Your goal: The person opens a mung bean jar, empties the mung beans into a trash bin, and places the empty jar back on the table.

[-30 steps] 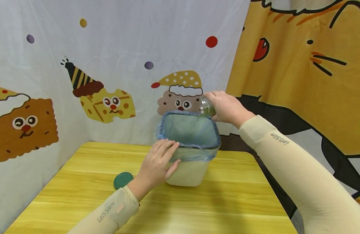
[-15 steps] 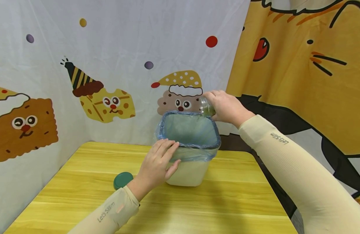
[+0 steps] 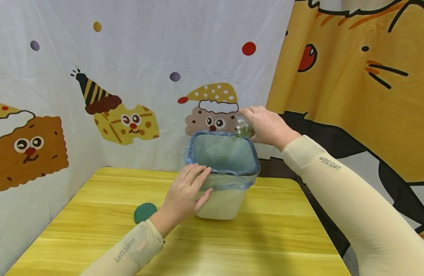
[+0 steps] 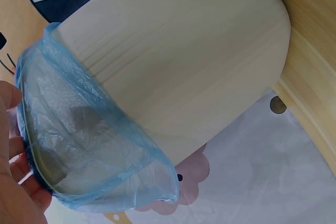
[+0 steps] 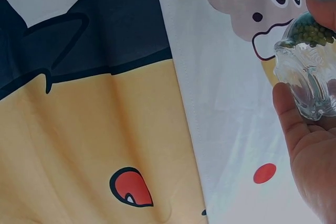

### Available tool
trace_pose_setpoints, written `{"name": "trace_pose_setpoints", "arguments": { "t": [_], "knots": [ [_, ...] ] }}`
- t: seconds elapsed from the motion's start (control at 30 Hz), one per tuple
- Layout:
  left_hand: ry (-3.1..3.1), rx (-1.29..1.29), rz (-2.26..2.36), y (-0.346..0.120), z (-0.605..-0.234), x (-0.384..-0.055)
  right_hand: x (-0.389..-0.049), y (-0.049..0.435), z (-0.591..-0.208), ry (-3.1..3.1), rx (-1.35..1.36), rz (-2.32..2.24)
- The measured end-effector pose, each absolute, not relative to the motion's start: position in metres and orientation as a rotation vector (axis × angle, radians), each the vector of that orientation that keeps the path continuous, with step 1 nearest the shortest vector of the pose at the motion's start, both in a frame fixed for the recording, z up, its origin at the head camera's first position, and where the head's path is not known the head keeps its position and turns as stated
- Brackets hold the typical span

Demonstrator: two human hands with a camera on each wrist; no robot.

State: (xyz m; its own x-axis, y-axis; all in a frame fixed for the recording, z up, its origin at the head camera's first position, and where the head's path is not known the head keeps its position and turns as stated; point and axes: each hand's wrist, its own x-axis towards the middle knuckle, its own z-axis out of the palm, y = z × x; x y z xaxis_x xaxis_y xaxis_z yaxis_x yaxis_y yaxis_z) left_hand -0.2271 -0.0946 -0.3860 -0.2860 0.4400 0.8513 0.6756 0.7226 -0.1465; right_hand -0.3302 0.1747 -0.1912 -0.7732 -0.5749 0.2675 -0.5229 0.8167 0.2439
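Observation:
My right hand (image 3: 268, 126) grips a ribbed clear glass jar (image 3: 244, 127), tipped with its mouth toward the back right rim of a pale bin (image 3: 220, 203). Small green beans (image 5: 315, 31) lie inside the jar in the right wrist view, and a few green specks show at its mouth in the head view. A thin blue plastic bag (image 3: 229, 182) lines the bin and folds over its rim. With fingers fairly straight, my left hand (image 3: 185, 191) rests at the near left rim. The left wrist view shows the bag's folded edge (image 4: 105, 145) beside those fingers.
A round green lid (image 3: 145, 213) lies on the wood-grain table (image 3: 284, 234), left of the bin and close to my left wrist. Behind the table hangs a white cartoon-printed cloth (image 3: 136, 57). A yellow cat-printed curtain (image 3: 353, 99) hangs on the right.
The jar tilts very slightly more, and more green specks show at its mouth by the rim. My left hand, the bin and the lid stay in place.

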Motion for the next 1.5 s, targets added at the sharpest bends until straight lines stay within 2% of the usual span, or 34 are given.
{"name": "trace_pose_setpoints", "arguments": {
  "t": [1.5],
  "knots": [
    [-1.938,-0.854,-0.289,-0.0949,-0.3864,-0.2265,-0.3304,0.1735,-0.1875,-2.475,0.949,-0.347]
  ]
}}
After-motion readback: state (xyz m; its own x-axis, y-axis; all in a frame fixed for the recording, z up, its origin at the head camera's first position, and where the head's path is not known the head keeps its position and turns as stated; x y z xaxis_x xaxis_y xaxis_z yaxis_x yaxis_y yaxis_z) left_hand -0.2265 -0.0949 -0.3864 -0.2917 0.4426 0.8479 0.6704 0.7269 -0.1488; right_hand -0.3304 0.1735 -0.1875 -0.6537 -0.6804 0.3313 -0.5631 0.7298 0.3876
